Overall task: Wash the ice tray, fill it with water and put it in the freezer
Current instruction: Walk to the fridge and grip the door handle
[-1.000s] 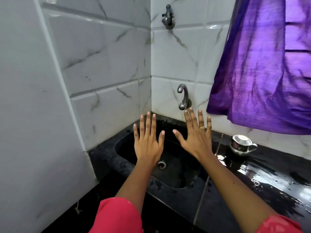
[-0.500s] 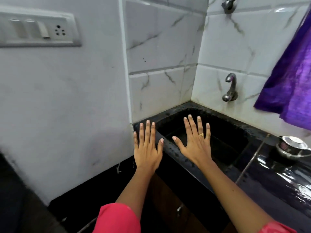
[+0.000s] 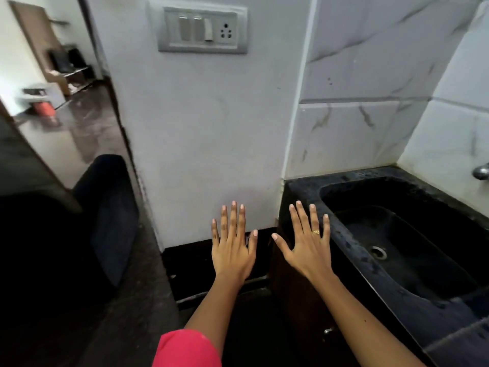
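No ice tray is in view. My left hand (image 3: 232, 242) is stretched out flat in front of me, fingers straight and spread, holding nothing, in front of the white wall's base. My right hand (image 3: 308, 242), with a gold ring on one finger, is also flat and spread with nothing in it, just left of the black sink's (image 3: 304, 192) near corner. The black sink basin with its metal drain (image 3: 378, 252) lies to the right. Only the tip of the tap (image 3: 481, 172) shows at the right edge.
A switch and socket plate (image 3: 202, 29) is set in the white wall (image 3: 211, 128) ahead. Marble-look tiles (image 3: 357, 128) back the sink. A dark fabric object (image 3: 105, 213) lies at left below a doorway with a glossy floor (image 3: 74, 136). A cabinet knob (image 3: 328, 331) sits under the counter.
The view has swung left, away from the sink and tap toward the wall and doorway. Both hands stay flat and spread with nothing in them; the purple curtain and steel cup have left the view.
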### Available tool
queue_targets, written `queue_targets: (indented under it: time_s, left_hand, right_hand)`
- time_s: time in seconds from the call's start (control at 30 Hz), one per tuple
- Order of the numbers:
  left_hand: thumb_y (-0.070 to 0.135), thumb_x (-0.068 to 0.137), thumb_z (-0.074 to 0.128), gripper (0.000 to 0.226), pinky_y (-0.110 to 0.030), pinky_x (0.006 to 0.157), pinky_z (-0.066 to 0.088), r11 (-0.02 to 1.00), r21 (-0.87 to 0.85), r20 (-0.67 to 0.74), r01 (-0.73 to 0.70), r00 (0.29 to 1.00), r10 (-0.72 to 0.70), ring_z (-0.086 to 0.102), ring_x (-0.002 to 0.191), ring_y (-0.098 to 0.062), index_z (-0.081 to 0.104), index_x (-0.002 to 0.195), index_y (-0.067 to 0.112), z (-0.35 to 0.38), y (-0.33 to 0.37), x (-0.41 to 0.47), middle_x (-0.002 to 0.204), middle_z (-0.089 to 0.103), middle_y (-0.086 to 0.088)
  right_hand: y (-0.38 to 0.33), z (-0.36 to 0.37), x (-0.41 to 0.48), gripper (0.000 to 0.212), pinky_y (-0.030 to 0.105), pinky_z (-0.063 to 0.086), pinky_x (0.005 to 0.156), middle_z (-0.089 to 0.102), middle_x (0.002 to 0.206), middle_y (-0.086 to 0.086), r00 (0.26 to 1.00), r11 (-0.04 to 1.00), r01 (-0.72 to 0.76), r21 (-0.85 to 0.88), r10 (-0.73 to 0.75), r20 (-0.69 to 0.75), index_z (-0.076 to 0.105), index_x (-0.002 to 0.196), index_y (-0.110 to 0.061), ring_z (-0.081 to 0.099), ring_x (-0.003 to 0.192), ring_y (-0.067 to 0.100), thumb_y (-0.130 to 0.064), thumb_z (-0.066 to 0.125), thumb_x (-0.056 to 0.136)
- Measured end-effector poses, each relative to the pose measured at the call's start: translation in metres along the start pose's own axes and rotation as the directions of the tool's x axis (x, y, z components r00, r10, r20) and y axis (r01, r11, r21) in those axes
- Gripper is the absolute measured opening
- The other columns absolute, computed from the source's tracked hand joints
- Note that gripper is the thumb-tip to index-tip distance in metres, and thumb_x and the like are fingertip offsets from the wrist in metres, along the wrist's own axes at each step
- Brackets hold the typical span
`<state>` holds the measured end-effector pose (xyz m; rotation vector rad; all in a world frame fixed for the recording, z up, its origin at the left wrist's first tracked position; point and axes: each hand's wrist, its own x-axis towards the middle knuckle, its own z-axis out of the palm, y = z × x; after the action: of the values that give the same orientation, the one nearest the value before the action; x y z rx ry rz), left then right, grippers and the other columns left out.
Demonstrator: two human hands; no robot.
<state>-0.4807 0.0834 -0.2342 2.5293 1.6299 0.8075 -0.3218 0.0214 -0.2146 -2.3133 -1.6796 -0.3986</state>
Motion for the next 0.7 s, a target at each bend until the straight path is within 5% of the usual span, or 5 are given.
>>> queue_targets:
  time_s: [0.1, 0.37, 0.53, 0.7]
  left_hand:
    - [0.055, 0.089, -0.003, 0.066, -0.036, 0.113, -0.021, 0.995, 0.049, -0.034, 0.083, 0.996, -0.081, -0.03, 0.139, -0.013, -0.02, 0.146, 0.027, -0.004, -0.019, -0.014, 0.155, -0.021, 0.005]
    - [0.046, 0.093, 0.021, 0.063, -0.038, 0.115, -0.004, 0.952, 0.112, -0.115, 0.286, 0.955, -0.273, 0.01, 0.144, -0.026, 0.021, 0.147, 0.014, -0.029, -0.048, -0.058, 0.155, 0.021, -0.005]
    - [0.051, 0.091, 0.008, 0.066, -0.038, 0.116, -0.012, 0.898, 0.129, -0.132, 0.42, 0.905, -0.404, -0.025, 0.14, -0.009, 0.005, 0.148, 0.018, -0.037, -0.06, -0.093, 0.156, -0.002, 0.0]
    - [0.054, 0.086, -0.006, 0.067, -0.036, 0.114, -0.021, 0.805, 0.206, -0.133, 0.556, 0.831, -0.54, -0.028, 0.14, -0.014, -0.013, 0.145, 0.023, -0.055, -0.058, -0.132, 0.155, -0.019, 0.003]
  right_hand:
    - [-0.022, 0.01, 0.001, 0.088, 0.044, -0.017, 0.114, -0.002, 0.158, -0.003, 0.996, 0.996, 0.077, 0.043, -0.078, 0.031, -0.002, 0.147, -0.021, -0.015, 0.144, 0.022, -0.075, -0.007, 0.078]
    - [-0.069, 0.028, -0.004, 0.085, 0.042, -0.028, 0.109, -0.017, 0.155, -0.005, 0.952, 0.955, 0.272, 0.114, -0.285, 0.115, -0.018, 0.143, -0.025, -0.026, 0.141, 0.021, -0.075, -0.008, 0.076]
    - [-0.094, 0.031, -0.017, 0.084, 0.042, -0.027, 0.109, -0.014, 0.157, -0.004, 0.895, 0.899, 0.402, 0.175, -0.426, 0.129, -0.015, 0.144, -0.024, -0.025, 0.141, 0.021, -0.074, -0.002, 0.077]
    - [-0.118, 0.027, -0.037, 0.085, 0.039, -0.034, 0.105, -0.014, 0.155, -0.006, 0.823, 0.82, 0.525, 0.23, -0.558, 0.111, -0.008, 0.147, -0.023, -0.025, 0.14, 0.02, -0.073, 0.0, 0.078]
